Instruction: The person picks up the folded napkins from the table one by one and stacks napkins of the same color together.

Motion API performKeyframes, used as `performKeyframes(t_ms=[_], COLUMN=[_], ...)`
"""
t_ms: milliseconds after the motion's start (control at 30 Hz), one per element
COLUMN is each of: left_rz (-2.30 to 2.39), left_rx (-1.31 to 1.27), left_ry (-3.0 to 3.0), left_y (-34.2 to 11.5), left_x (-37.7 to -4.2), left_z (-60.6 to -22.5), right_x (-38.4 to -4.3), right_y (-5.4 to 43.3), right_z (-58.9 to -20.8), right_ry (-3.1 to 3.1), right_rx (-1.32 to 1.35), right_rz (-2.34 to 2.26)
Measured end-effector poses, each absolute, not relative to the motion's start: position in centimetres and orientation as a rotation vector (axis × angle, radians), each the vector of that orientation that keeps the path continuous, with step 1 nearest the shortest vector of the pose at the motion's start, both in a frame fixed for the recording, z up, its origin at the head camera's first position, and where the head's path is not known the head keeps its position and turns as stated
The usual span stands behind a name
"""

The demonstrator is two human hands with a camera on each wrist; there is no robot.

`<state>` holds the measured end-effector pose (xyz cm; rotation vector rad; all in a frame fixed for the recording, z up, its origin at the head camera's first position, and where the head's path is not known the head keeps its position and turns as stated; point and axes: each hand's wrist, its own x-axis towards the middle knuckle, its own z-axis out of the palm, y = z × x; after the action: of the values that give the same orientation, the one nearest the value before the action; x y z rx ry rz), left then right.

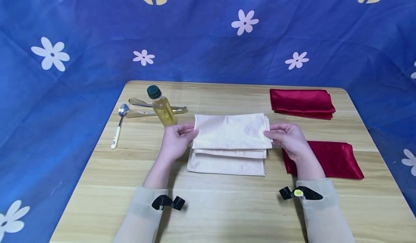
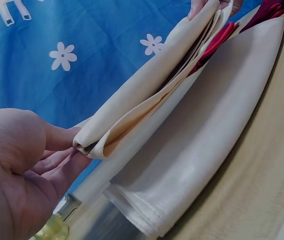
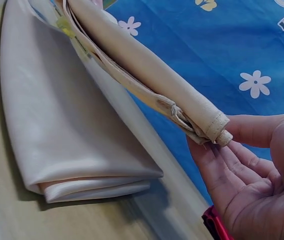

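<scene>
A folded cream satin cloth [image 1: 232, 130] is held up level between two hands. My left hand [image 1: 175, 142] pinches its left end between thumb and fingers. At the opposite end my right hand [image 1: 291, 140] pinches the cloth's right edge the same way. In the left wrist view, the held cloth [image 2: 137, 85] shows several layers, folded over at the top. Below it, a second folded cream cloth [image 1: 227, 164] lies on the table, partly hidden; the right wrist view shows a gap between this lower cloth [image 3: 72, 130] and the raised one.
Two folded dark red cloths lie to the right, one at the back [image 1: 300, 102], one [image 1: 334, 160] partly behind the right wrist. On the left stand a bottle of yellow liquid [image 1: 164, 111], metal tongs [image 1: 139, 113] and a white-handled spoon [image 1: 118, 127]. A blue flowered curtain [image 1: 201, 37] hangs behind.
</scene>
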<state>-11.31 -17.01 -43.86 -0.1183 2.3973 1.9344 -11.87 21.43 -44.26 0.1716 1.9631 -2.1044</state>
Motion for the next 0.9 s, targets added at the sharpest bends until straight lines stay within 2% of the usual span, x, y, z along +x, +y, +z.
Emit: performKeyframes(t_ms=[900], left_rz=[1.923], left_rx=[-0.077], left_ry=[2.315], left_y=[-18.1], left_x=[-9.6], left_z=[-44.7], right_x=[-10.0], right_y=[21.5], right_z=[-45.6], right_ry=[1.979], right_rx=[0.153], right_rz=[-2.036])
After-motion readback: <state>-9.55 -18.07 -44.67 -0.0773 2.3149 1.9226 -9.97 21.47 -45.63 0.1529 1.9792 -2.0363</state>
